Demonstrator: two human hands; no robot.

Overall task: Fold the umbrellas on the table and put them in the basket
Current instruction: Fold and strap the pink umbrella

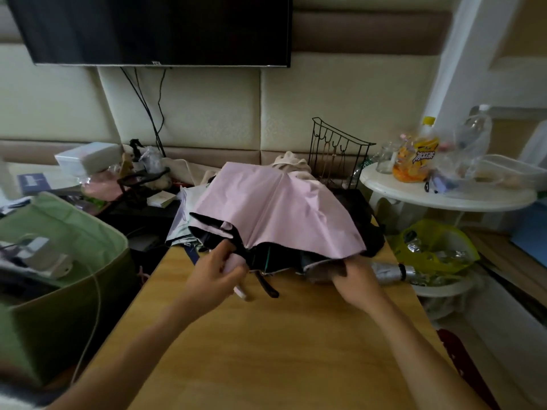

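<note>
The pink umbrella (278, 208) lies half collapsed at the far end of the wooden bench (266, 335), with its canopy spread like a loose tent and the black lining showing under the near edge. It looks light. The cloth is thin, soft and probably a little slippery, so it will slide and bunch, while the ribs under it are stiff but thin and could bend if they are forced. The safest places to hold are the handle and the shaft; the cloth should only be gathered and smoothed, not pulled.

The left hand (216, 276) has its fingers curled round a pale pink part at the near edge, most likely the handle, with a black strap (268, 287) hanging beside it. The right hand (353, 279) reaches under the canopy edge and its fingers seem to pinch the dark cloth, though the tips are partly hidden.

A second umbrella (387, 272), silver and already rolled, lies just beside the right hand at the bench edge. More cloth, pale and dark, is piled behind the pink canopy. The green basket (59, 232) stands at the left of the bench, near enough to reach, with some white things inside.
</note>
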